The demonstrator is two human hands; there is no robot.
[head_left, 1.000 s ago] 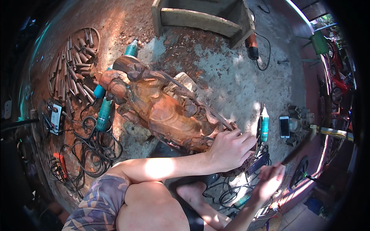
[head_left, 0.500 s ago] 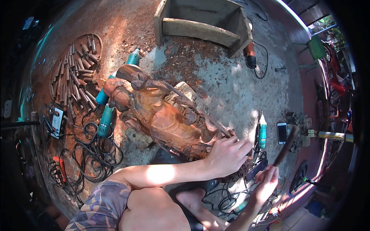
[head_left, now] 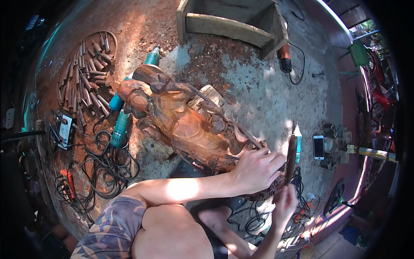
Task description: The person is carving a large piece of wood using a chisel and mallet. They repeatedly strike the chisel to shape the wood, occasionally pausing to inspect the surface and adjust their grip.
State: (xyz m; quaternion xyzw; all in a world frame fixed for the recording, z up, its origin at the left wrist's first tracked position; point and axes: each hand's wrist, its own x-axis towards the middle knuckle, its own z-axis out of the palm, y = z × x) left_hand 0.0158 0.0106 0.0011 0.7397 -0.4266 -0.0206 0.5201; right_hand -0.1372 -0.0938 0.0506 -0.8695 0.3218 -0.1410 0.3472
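A reddish-brown wood carving [head_left: 185, 125] lies slantwise on the floor in front of me, covered with rounded forms and deep grooves. At its near right end my left hand [head_left: 256, 170] rests, fingers bent and closed; whatever they grip is hidden. My right hand [head_left: 285, 200], blurred by motion, is wrapped around the lower end of a dark wooden stick [head_left: 290, 162]. The stick stands nearly upright in the picture, just right of my left fingers; I cannot tell whether it touches anything there.
Many chisels [head_left: 88, 82] lie piled at the left. Green power tools [head_left: 120, 129], tangled black cords [head_left: 97, 172] and a power strip [head_left: 65, 131] are nearby. A wooden stool [head_left: 228, 28] lies at the back. A phone [head_left: 318, 146] and another green tool [head_left: 298, 144] lie right.
My right hand has swung the stick leftward, close to my left hand, and its tilt is now nearly upright. My left hand stays at the carving's end. The view has shifted slightly.
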